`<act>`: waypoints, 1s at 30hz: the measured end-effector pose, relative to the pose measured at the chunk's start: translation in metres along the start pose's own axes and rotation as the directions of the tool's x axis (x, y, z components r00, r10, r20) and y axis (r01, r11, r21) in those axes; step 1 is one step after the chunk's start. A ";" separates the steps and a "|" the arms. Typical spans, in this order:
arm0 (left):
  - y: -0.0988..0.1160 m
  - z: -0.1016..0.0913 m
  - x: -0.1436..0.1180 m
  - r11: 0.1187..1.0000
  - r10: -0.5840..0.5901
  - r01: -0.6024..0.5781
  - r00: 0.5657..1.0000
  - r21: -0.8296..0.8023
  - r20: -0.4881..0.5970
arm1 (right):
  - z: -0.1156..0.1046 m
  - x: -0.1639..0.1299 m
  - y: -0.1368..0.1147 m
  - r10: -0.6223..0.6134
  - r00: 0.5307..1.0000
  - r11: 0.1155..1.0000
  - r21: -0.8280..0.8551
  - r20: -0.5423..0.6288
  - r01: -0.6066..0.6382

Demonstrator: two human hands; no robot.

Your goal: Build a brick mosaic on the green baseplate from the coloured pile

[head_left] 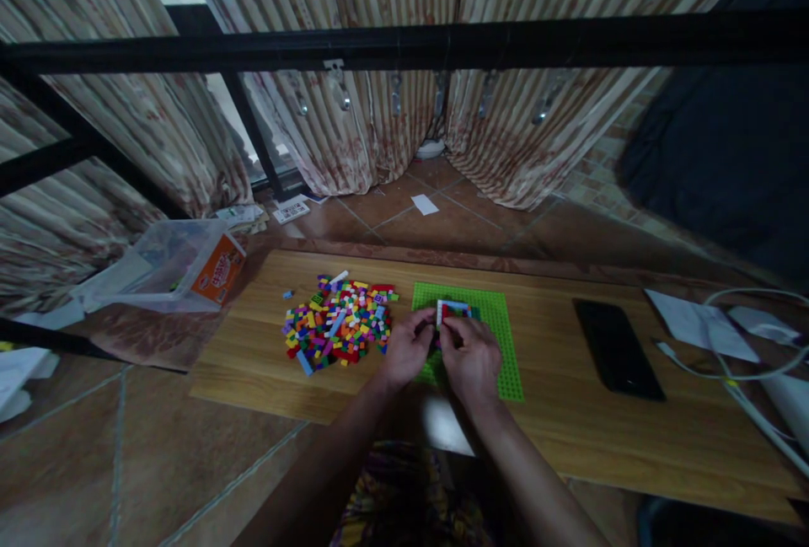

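A green studded baseplate (509,361) lies on the wooden board, partly covered by my hands. On it stands a small structure of toy building bricks (453,308), with white, light blue, red and dark green parts showing. My left hand (405,351) is at the structure's left side, its fingers curled and closed. From the near right, my right hand (473,360) reaches over the structure, thumb and fingers pinched together at its front. Whatever lies between the fingertips of either hand is hidden or too small to name. A loose pile of colourful bricks (341,324) spreads left of the baseplate.
The wooden board (549,429) also bears a black phone (618,349), with white paper (701,324) and cables (695,372) at the right. A clear plastic box (170,265) with an orange label stands left on the floor. A black metal bar (404,50) crosses beyond the board.
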State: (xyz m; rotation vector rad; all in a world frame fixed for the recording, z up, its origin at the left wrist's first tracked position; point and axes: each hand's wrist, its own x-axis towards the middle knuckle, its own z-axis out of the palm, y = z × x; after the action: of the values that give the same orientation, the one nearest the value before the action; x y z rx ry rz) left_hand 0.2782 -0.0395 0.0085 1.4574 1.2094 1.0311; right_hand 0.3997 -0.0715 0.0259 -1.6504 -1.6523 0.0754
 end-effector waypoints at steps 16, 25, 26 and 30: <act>0.017 0.006 0.037 0.985 -0.115 0.123 0.991 0.124 -0.071 | -0.005 -0.001 0.011 -0.102 0.992 0.987 0.128 0.069 0.093; 0.020 0.008 0.047 0.964 -0.152 0.164 0.986 0.211 -0.073 | -0.009 0.001 0.012 -0.025 0.995 0.987 0.161 0.098 0.009; 0.019 0.008 0.047 0.963 -0.146 0.158 0.987 0.221 -0.069 | -0.010 0.001 0.013 -0.007 0.995 0.986 0.169 0.101 -0.010; 0.018 0.007 0.046 0.961 -0.107 0.116 0.993 0.251 -0.051 | -0.010 0.003 0.013 0.015 0.994 0.982 0.188 0.109 -0.035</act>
State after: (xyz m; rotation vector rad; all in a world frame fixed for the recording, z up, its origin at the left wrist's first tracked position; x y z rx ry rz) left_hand 0.2957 0.0042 0.0265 1.5494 1.4758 0.8529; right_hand 0.4163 -0.0721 0.0271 -1.5449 -1.6493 0.3301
